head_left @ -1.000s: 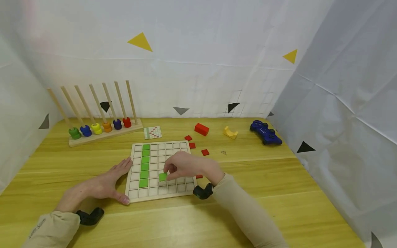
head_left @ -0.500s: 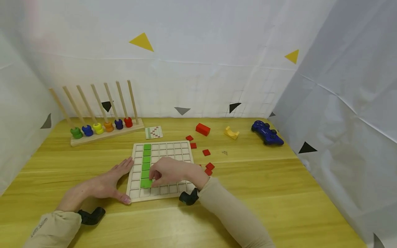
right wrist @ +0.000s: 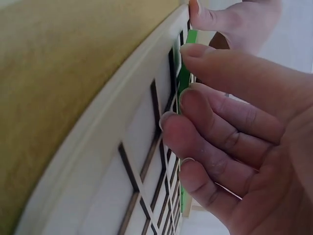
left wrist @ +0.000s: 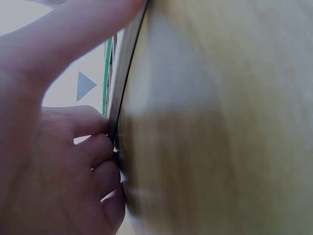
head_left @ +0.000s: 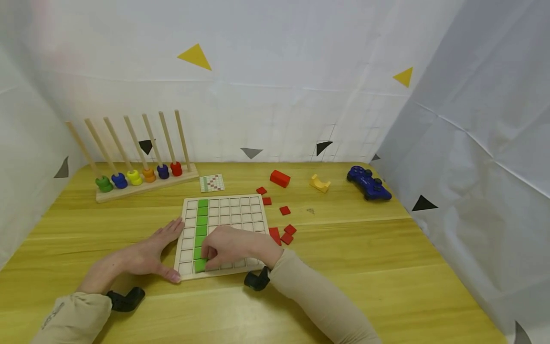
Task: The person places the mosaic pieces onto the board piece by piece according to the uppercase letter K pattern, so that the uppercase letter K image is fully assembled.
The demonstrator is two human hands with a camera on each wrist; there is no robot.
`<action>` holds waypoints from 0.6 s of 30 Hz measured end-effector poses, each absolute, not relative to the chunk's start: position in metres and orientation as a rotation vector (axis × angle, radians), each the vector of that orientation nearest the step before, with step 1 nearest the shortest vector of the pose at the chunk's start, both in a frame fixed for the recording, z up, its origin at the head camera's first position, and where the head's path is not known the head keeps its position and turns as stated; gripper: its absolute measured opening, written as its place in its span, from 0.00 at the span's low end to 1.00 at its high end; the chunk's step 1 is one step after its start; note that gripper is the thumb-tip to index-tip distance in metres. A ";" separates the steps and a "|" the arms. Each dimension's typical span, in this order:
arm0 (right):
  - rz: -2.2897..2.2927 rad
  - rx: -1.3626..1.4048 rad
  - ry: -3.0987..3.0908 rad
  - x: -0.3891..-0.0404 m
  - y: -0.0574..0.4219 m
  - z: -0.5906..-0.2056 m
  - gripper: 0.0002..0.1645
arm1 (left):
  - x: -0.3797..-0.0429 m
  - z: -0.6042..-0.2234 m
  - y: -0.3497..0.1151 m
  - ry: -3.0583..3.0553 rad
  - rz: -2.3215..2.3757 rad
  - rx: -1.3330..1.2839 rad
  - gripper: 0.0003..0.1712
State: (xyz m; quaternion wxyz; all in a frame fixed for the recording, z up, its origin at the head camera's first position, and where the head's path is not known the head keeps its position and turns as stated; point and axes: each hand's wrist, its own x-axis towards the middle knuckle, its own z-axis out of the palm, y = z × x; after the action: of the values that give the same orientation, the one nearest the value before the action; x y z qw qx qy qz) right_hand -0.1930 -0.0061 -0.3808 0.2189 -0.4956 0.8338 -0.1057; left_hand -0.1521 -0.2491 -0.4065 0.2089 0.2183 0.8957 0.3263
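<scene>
A wooden grid board (head_left: pixel 184 270) lies flat on the table, with a column of green square tiles (head_left: pixel 201 230) in its second column from the left. My right hand (head_left: pixel 236 246) is over the board's lower part, its thumb and fingertips pinching a green tile (head_left: pixel 199 266) at the near end of that column. In the right wrist view, the green tile (right wrist: pixel 184 76) shows beside the thumb tip, partly hidden. My left hand (head_left: pixel 148 255) rests at the board's left edge with spread fingers. Its thumb touches the near left corner; the left wrist view shows its fingers (left wrist: pixel 88 142) along the edge.
Several red tiles (head_left: pixel 285 210) lie right of the board. Behind it are a pattern card (head_left: pixel 212 183), a red block (head_left: pixel 280 178) and a yellow curved block (head_left: pixel 320 183). A peg rack (head_left: pixel 146 184) with coloured beads stands back left. A blue game controller (head_left: pixel 368 183) lies at right.
My right hand has moved left and toward me, bringing the green tile from mid-board to the near end of the green column. More red tiles are uncovered. The left hand stays put.
</scene>
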 end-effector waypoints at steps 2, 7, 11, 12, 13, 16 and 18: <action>-0.295 -1.372 2.305 -0.192 -0.007 -0.381 0.12 | -0.152 -0.406 -0.249 2.492 0.909 0.607 0.76; -0.290 -1.359 2.326 -0.189 -0.009 -0.382 0.10 | -0.151 -0.406 -0.249 2.494 0.909 0.604 0.76; -0.273 -1.345 2.353 -0.188 -0.010 -0.383 0.10 | -0.151 -0.407 -0.249 2.498 0.920 0.614 0.76; -0.270 -1.347 2.359 -0.188 -0.010 -0.383 0.10 | -0.151 -0.407 -0.249 2.498 0.921 0.616 0.76; -0.272 -1.344 2.362 -0.188 -0.010 -0.383 0.11 | -0.151 -0.407 -0.249 2.498 0.922 0.616 0.76; -0.280 -1.339 2.373 -0.188 -0.010 -0.384 0.11 | -0.152 -0.407 -0.249 2.496 0.921 0.616 0.76; -0.283 -1.326 2.381 -0.188 -0.010 -0.385 0.11 | -0.152 -0.407 -0.249 2.494 0.919 0.614 0.76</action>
State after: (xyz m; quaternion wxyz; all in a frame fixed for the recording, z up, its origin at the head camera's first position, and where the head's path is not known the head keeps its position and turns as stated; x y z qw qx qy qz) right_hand -0.1884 -0.0096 -0.3849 0.1994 -0.4742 0.8515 -0.1012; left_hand -0.1519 -0.2490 -0.4069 0.2055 0.2202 0.8947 0.3299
